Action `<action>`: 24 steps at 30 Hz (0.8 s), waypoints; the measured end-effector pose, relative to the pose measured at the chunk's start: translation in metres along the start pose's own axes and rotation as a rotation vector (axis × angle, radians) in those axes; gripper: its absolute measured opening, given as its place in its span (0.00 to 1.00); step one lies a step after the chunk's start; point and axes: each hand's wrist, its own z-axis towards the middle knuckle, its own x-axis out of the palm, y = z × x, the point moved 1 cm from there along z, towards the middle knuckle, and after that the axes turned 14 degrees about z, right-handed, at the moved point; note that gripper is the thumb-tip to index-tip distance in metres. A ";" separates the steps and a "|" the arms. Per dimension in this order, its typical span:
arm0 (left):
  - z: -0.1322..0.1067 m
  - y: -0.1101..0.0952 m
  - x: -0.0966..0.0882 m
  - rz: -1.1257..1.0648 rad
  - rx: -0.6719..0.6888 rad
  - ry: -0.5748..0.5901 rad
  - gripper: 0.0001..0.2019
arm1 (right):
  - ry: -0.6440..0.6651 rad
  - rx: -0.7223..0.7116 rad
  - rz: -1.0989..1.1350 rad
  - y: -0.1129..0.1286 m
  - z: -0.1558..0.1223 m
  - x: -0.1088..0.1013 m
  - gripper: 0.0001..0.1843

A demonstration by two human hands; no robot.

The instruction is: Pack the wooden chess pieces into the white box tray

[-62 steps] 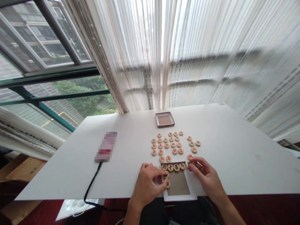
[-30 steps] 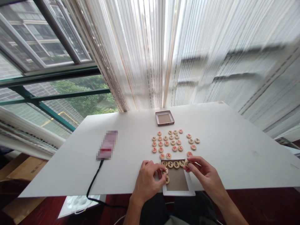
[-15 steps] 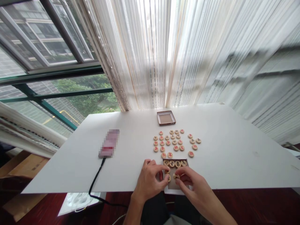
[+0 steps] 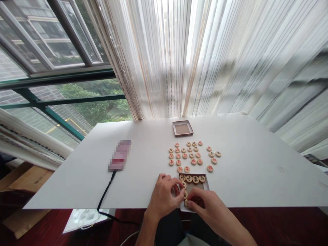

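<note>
A shallow white box (image 4: 206, 184) lies at the near table edge, with a row of round wooden chess discs (image 4: 192, 178) along its far side. My left hand (image 4: 165, 196) rests at the box's left rim, fingers curled against discs there. My right hand (image 4: 206, 205) lies over the box's near part, fingers pinched on a disc (image 4: 187, 203) pressed into the lower left corner. Several loose discs (image 4: 191, 154) with red and black characters lie on the white table (image 4: 251, 164) beyond the box.
A dark-rimmed box lid (image 4: 182, 128) sits farther back. A blurred pink device (image 4: 120, 155) with a black cable (image 4: 105, 196) lies to the left. Striped curtains (image 4: 205, 58) and a window (image 4: 46, 68) stand behind the table. Cardboard (image 4: 23, 177) is on the floor at left.
My right hand picked a disc from beside the box's far right corner, carried it left and toward me, and now holds it down in the box's near left part. My left hand stayed put.
</note>
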 end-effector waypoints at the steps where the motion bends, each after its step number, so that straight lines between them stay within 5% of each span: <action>1: 0.000 0.000 0.000 0.000 0.002 0.003 0.04 | -0.002 0.002 -0.006 0.000 0.000 0.000 0.07; 13: -0.002 0.002 0.000 0.027 0.019 0.009 0.06 | -0.109 -0.044 -0.229 -0.009 0.005 0.001 0.06; 24: -0.002 0.003 0.000 0.030 0.020 -0.003 0.07 | -0.084 -0.039 -0.215 -0.007 0.006 0.007 0.07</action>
